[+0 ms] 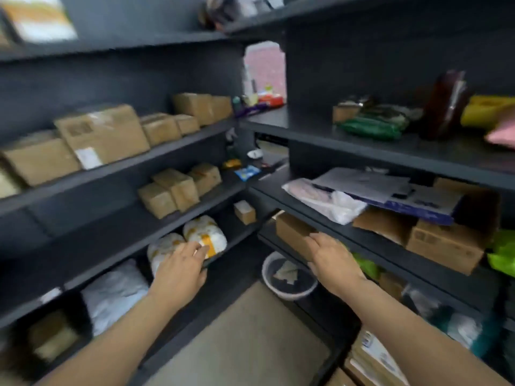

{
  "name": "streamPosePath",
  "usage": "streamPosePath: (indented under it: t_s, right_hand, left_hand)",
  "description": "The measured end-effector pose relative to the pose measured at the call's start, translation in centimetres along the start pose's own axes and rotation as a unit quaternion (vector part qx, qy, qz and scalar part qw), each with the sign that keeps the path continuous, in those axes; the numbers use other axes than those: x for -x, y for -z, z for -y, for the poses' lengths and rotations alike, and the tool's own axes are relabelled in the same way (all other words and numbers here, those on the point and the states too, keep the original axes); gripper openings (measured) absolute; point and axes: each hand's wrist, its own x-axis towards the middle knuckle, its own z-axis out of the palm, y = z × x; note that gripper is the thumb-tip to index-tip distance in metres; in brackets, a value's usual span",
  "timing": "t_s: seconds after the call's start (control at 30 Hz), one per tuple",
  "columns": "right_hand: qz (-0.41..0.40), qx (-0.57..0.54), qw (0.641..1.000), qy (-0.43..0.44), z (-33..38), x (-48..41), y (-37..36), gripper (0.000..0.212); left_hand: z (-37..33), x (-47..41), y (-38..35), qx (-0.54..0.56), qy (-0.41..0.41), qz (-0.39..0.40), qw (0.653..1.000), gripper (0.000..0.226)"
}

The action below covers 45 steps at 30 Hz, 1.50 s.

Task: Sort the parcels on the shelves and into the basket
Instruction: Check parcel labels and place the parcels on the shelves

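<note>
The left hand [181, 270] is reaching with straight fingers, touching a white and yellow parcel [206, 232] on a low shelf [106, 267]. The right hand [331, 257] is lying open against a brown box [291, 232]. The basket [295, 296] is sitting on the floor between them.

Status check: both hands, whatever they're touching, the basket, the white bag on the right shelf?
Left hand: open, fingers on white parcel.
Right hand: open, flat against box.
Basket: upright on floor, something pale inside.
White bag: overhangs shelf edge.
</note>
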Motion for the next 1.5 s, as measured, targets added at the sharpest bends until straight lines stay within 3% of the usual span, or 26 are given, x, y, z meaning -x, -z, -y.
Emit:
streamPosePath:
  t_s: [0.1, 0.17, 0.37, 0.7, 0.87, 1.17, 1.33, 1.5]
  right_hand:
    - [-0.023, 0.009, 0.997, 0.070, 6.3, -5.1, 2.9, 0.050]
    - [-0.031, 0.006, 0.994, 0.106, 11.1, -7.8, 3.7, 0.053]
    - [-0.009, -0.019, 0.984, 0.177, 24.2, -13.2, 2.5, 0.052]
    - [0.090, -0.060, 0.984, 0.143, 37.2, -20.7, -1.9, 0.056]
    - [0.136, -0.078, 0.979, 0.126, 39.7, -23.1, -3.4, 0.063]
    - [0.120, -0.095, 0.983, 0.102, 40.3, -30.2, -6.1, 0.054]
    - [0.139, -0.087, 0.981, 0.100, 39.2, -35.8, -9.7, 0.064]
    - [0.079, -0.168, 0.978, 0.094, 38.6, -43.8, -12.2, 0.071]
  left_hand:
    - [6.5, 3.1, 3.1, -0.034, 0.062, -0.031, 0.997, 0.059]
    - [9.9, 5.4, 4.3, -0.048, 0.098, -0.032, 0.994, 0.056]
    - [20.4, 11.0, 2.6, -0.058, 0.164, -0.012, 0.985, 0.055]
    - [35.2, 13.4, -4.0, -0.042, 0.186, -0.008, 0.982, 0.064]
    - [38.4, 12.4, -5.4, -0.022, 0.167, -0.013, 0.986, 0.072]
    - [42.1, 9.0, -9.3, -0.015, 0.173, -0.001, 0.985, 0.072]
    - [43.5, 5.2, -11.8, -0.020, 0.183, 0.019, 0.983, 0.074]
    - [44.0, -0.4, -14.6, -0.018, 0.193, 0.019, 0.981, 0.073]
